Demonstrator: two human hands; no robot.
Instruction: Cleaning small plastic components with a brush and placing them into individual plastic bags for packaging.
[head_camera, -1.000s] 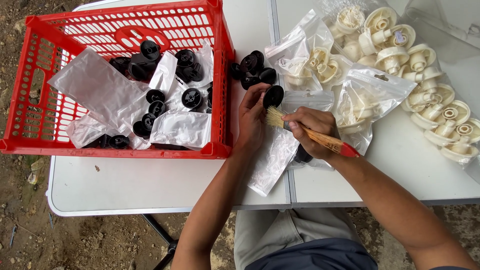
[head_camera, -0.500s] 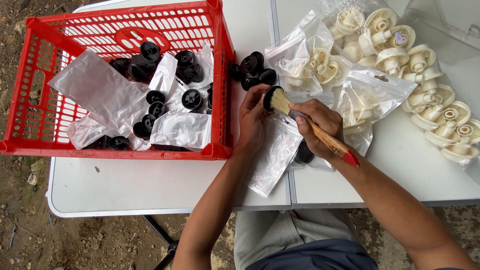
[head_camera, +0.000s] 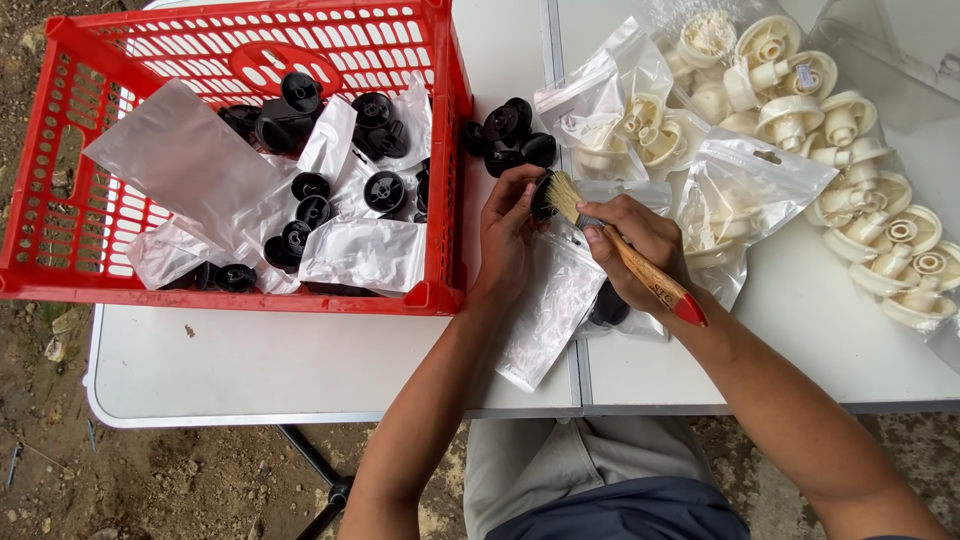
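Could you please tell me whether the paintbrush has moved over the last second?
Yes. The paintbrush in the right hand has swung its bristles up and left, toward the red crate, onto the black knob held by the left hand.

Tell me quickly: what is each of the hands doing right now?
Left hand: closed on a small black round part.
Right hand: closed on a wooden-handled brush, bristles against that part.

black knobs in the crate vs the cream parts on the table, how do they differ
The black knobs are small, dark and mostly lie in the red crate among flat bags. The cream parts are larger and pale, with raised stems, and sit on the white table. Both look like moulded plastic, some bagged, some loose.
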